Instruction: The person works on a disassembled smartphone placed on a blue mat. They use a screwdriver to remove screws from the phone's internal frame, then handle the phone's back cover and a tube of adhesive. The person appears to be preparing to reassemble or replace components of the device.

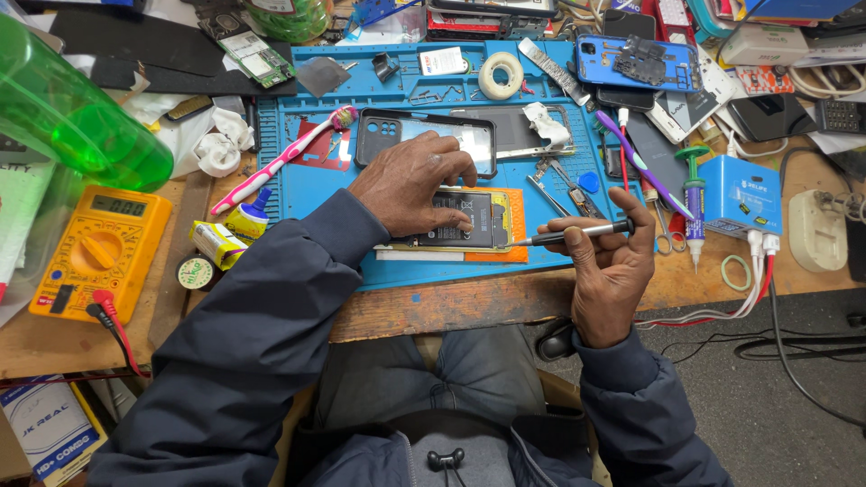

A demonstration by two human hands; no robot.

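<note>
right grip (606, 257) pinches slim metal screwdriver (570, 235) over flat opened phone (462, 222).

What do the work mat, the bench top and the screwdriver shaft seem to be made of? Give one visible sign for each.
Work mat: probably matte blue silicone or rubber, with moulded trays and ridges.
Bench top: wood, bare and worn, with grain and a chipped edge.
Screwdriver in the right hand: a shaft of shiny silver metal, apparently steel, catching highlights.

We wear a dark navy jacket with long sleeves (271, 307) and ribbed cuffs, over grey-blue jeans (442, 379); our hands are bare, and black earbuds (446, 460) hang at the zip.
</note>
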